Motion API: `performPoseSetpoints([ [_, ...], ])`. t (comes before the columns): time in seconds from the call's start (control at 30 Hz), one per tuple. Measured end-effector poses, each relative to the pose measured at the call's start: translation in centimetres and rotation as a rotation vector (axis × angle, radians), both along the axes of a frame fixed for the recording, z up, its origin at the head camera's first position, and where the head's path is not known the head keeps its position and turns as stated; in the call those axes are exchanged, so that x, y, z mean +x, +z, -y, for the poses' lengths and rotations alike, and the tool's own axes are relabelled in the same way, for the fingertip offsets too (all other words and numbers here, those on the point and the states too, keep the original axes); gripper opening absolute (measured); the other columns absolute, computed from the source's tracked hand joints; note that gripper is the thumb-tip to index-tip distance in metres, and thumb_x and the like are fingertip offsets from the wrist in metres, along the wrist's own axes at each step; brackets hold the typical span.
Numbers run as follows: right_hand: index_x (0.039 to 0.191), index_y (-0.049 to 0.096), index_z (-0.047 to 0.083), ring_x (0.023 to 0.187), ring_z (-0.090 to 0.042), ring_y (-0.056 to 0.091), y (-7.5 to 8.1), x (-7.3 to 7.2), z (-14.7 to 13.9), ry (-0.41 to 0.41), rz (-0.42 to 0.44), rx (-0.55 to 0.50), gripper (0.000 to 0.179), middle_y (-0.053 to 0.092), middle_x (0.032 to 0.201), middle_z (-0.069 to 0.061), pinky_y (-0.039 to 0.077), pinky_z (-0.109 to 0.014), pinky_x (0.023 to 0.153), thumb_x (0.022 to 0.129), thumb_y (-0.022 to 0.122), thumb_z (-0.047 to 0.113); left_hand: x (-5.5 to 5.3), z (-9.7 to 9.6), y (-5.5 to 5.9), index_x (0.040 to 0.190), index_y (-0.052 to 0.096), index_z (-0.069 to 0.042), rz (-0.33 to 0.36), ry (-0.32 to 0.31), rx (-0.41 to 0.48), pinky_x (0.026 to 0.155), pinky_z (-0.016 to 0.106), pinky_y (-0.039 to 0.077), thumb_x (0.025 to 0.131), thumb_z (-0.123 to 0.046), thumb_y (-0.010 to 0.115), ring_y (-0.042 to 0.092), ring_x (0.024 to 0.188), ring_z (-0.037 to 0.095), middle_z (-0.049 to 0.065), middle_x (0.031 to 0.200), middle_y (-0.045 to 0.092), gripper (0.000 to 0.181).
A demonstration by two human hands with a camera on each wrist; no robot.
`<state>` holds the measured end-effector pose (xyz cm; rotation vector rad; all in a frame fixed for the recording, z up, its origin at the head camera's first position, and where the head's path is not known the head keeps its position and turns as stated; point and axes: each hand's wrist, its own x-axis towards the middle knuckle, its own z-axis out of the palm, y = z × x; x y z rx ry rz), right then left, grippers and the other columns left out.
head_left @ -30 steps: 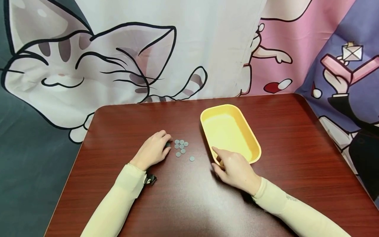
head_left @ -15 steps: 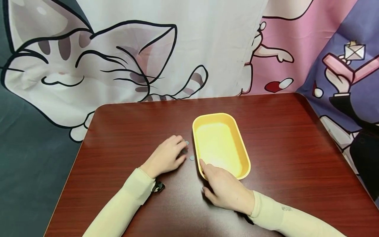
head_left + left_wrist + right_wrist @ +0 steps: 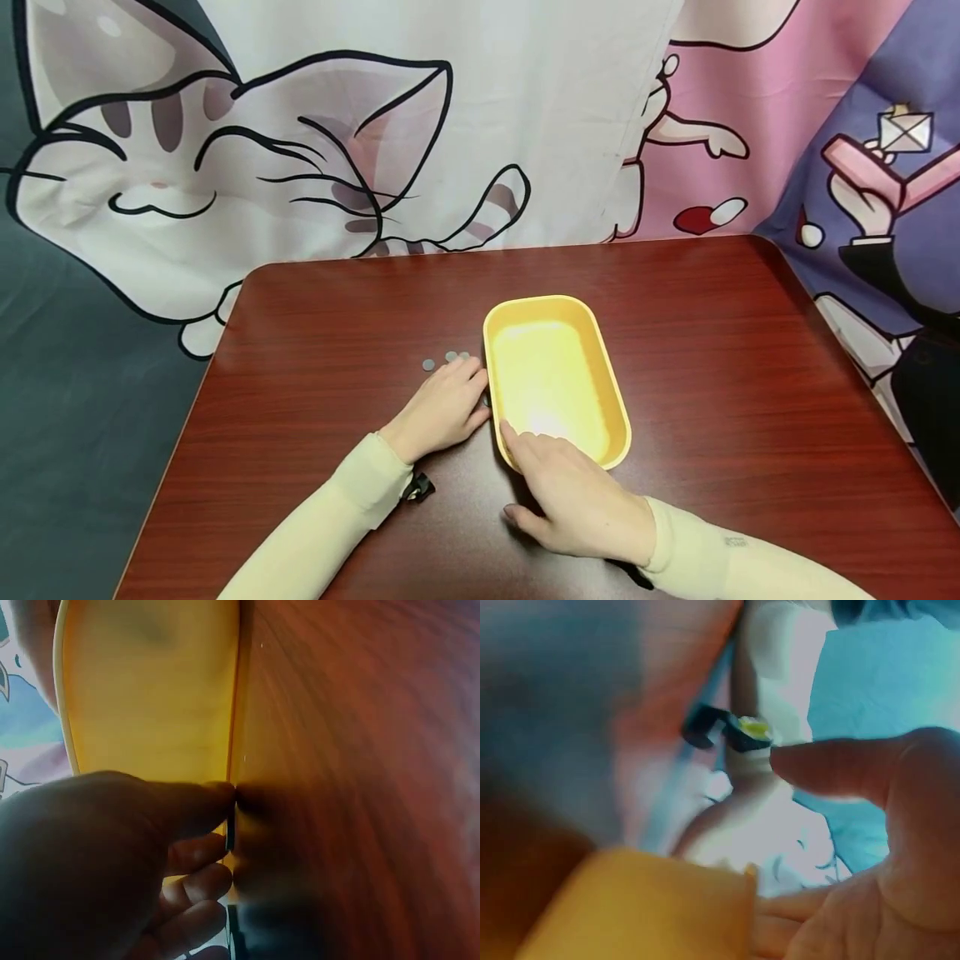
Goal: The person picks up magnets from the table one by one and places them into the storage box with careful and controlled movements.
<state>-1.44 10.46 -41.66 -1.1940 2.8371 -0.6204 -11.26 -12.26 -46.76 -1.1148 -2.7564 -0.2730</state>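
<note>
My left hand (image 3: 442, 407) rests on the table right beside the left wall of a yellow tray (image 3: 615, 385), its fingers bent down over several small grey discs. One disc (image 3: 428, 365) lies uncovered just behind that hand, with others partly showing at the knuckles. In the left wrist view a dark disc edge (image 3: 230, 832) shows between thumb and index finger; whether they pinch it is unclear. At the tray's near left corner my right hand (image 3: 573, 500) holds the rim, the index finger over it and the thumb spread apart. No discs show inside the tray.
The brown wooden table (image 3: 720, 375) extends on both sides of the tray. A printed cat curtain (image 3: 562, 125) hangs behind its far edge. Dark devices sit at both wrists.
The yellow tray has come nearer and to the left with my right hand. My left hand has slid right, over most of the discs, up to the tray's wall.
</note>
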Motion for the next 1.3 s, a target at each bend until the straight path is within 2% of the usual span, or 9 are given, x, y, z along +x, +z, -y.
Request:
performPoseSetpoints([
  [0.1, 0.148, 0.048, -0.003, 0.107, -0.017, 0.066, 1.3, -1.0, -1.2, -0.013, 0.02, -0.026, 0.082, 0.069, 0.117, -0.003, 0.054, -0.041, 0.094, 0.084, 0.081, 0.037, 0.0, -0.2, 0.0, 0.1, 0.066, -0.01, -0.01, 0.001, 0.0, 0.084, 0.035, 0.048, 0.085, -0.022, 0.076, 0.053, 0.085, 0.022, 0.003, 0.091, 0.054, 0.022],
  [0.23, 0.146, 0.053, 0.004, 0.114, -0.016, 0.066, 3.1, -3.4, -3.5, -0.085, 0.031, -0.12, 0.07, 0.07, 0.122, 0.0, 0.054, -0.042, 0.099, 0.088, 0.079, 0.034, 0.0, -0.3, -0.1, 0.1, 0.065, -0.009, -0.017, 0.004, -0.025, 0.085, 0.035, 0.048, 0.086, -0.022, 0.076, 0.052, 0.086, 0.023, 0.004, 0.093, 0.055, 0.022],
  [0.37, 0.141, 0.058, 0.007, 0.106, -0.016, 0.065, 4.2, -6.4, -6.0, -0.2, 0.026, -0.248, 0.058, 0.071, 0.118, 0.002, 0.053, -0.038, 0.091, 0.089, 0.08, 0.023, 0.3, -0.2, -0.1, 0.099, 0.062, -0.007, -0.036, -0.012, -0.084, 0.085, 0.035, 0.047, 0.088, -0.023, 0.073, 0.05, 0.086, 0.023, 0.005, 0.094, 0.053, 0.022],
  [0.47, 0.136, 0.062, 0.007, 0.1, -0.018, 0.065, 4.1, -8.4, -7.5, -0.288, 0.016, -0.328, 0.051, 0.071, 0.113, -0.001, 0.05, -0.034, 0.083, 0.089, 0.079, 0.015, 0.4, -0.1, 0.0, 0.098, 0.059, -0.007, -0.061, -0.031, -0.103, 0.085, 0.035, 0.047, 0.089, -0.024, 0.072, 0.049, 0.086, 0.024, 0.006, 0.094, 0.052, 0.023],
  [0.67, 0.134, 0.06, 0.003, 0.101, -0.028, 0.066, 2.1, -11.5, -9.6, -0.395, 0.063, -0.392, 0.048, 0.067, 0.113, -0.013, 0.05, -0.03, 0.081, 0.09, 0.077, 0.01, 0.3, 0.5, 0.0, 0.094, 0.054, -0.011, -0.074, -0.027, -0.063, 0.082, 0.035, 0.046, 0.09, -0.023, 0.072, 0.049, 0.086, 0.024, 0.003, 0.092, 0.052, 0.023],
  [0.9, 0.14, 0.054, 0.0, 0.095, -0.025, 0.063, -1.6, -14.3, -11.4, -0.445, 0.325, -0.395, 0.052, 0.064, 0.118, -0.017, 0.051, -0.021, 0.076, 0.095, 0.073, 0.017, -0.1, 1.3, 1.0, 0.104, 0.06, -0.008, 0.029, 0.014, 0.002, 0.078, 0.032, 0.046, 0.094, -0.016, 0.067, 0.052, 0.086, 0.022, 0.003, 0.095, 0.057, 0.015],
  [1.03, 0.142, 0.052, 0.0, 0.091, -0.022, 0.062, -3.2, -14.9, -11.7, -0.397, 0.406, -0.357, 0.054, 0.065, 0.112, -0.015, 0.049, -0.022, 0.073, 0.096, 0.072, 0.02, -0.6, 1.8, 2.1, 0.109, 0.061, -0.007, 0.067, 0.027, 0.069, 0.081, 0.031, 0.049, 0.095, -0.013, 0.067, 0.054, 0.088, 0.02, 0.003, 0.099, 0.061, 0.016],
  [1.2, 0.142, 0.05, 0.003, 0.09, -0.019, 0.068, -4.4, -14.8, -11.4, -0.304, 0.51, -0.353, 0.057, 0.069, 0.107, -0.013, 0.058, -0.025, 0.073, 0.095, 0.075, 0.023, -1.3, 2.0, 3.6, 0.106, 0.06, -0.007, 0.033, 0.01, 0.161, 0.079, 0.029, 0.047, 0.094, -0.009, 0.066, 0.051, 0.085, 0.018, 0.002, 0.096, 0.058, 0.014],
  [1.3, 0.144, 0.048, 0.007, 0.093, -0.017, 0.071, -4.7, -14.5, -11.4, -0.288, 0.567, -0.346, 0.059, 0.07, 0.112, -0.014, 0.061, -0.026, 0.074, 0.095, 0.075, 0.027, -1.4, 1.5, 4.5, 0.108, 0.06, -0.007, 0.011, -0.015, 0.186, 0.08, 0.029, 0.046, 0.094, -0.009, 0.065, 0.05, 0.085, 0.018, 0.002, 0.096, 0.057, 0.014],
])
